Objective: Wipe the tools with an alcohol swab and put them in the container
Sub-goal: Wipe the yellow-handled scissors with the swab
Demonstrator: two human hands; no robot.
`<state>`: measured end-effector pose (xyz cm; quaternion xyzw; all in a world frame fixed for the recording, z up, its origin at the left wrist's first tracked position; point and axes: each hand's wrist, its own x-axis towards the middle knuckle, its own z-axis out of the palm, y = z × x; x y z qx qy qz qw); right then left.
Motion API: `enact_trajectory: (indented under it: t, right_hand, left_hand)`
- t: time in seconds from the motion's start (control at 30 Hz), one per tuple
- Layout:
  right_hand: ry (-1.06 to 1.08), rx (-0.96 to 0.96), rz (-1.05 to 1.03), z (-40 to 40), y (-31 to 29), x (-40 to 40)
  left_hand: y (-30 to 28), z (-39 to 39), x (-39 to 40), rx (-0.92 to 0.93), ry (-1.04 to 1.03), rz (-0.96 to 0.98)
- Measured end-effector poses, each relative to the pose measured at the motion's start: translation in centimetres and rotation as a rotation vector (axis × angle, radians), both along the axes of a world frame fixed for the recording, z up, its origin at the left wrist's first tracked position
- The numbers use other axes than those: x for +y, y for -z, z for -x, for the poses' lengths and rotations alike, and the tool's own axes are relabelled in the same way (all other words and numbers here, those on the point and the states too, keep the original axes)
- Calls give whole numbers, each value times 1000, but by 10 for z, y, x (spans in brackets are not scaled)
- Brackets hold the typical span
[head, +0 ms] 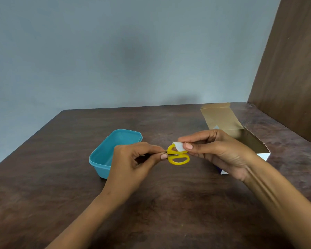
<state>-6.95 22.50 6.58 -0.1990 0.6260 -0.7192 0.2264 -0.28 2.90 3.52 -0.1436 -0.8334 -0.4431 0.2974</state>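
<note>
Small scissors with yellow handles [178, 157] hang above the table, handles pointing right. My left hand [133, 162] pinches them by the blades, which are mostly hidden in its fingers. My right hand [217, 151] pinches a white alcohol swab [179, 146] between thumb and fingers and presses it against the upper yellow handle loop. The teal plastic container [104, 151] stands open on the table, just behind and left of my left hand, which covers its right side.
An open cardboard box [223, 119] with its flap raised lies at the right, partly behind my right hand. A brown wooden panel [291, 69] rises along the table's right edge. A grey wall stands behind the dark wooden table [61, 194].
</note>
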Motion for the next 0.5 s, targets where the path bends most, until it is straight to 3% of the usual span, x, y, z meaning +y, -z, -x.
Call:
enact_trajectory:
  t: [0.13, 0.33, 0.5]
  right_hand:
    - [89, -96, 49, 0, 4, -3]
    - [38, -191, 193, -2, 6, -9]
    - [113, -155, 174, 0, 10, -9]
  left_hand:
    - [-1, 0, 4, -119, 60, -166]
    - [-2, -2, 12, -256, 139, -498]
    - [1, -3, 16, -378, 144, -601]
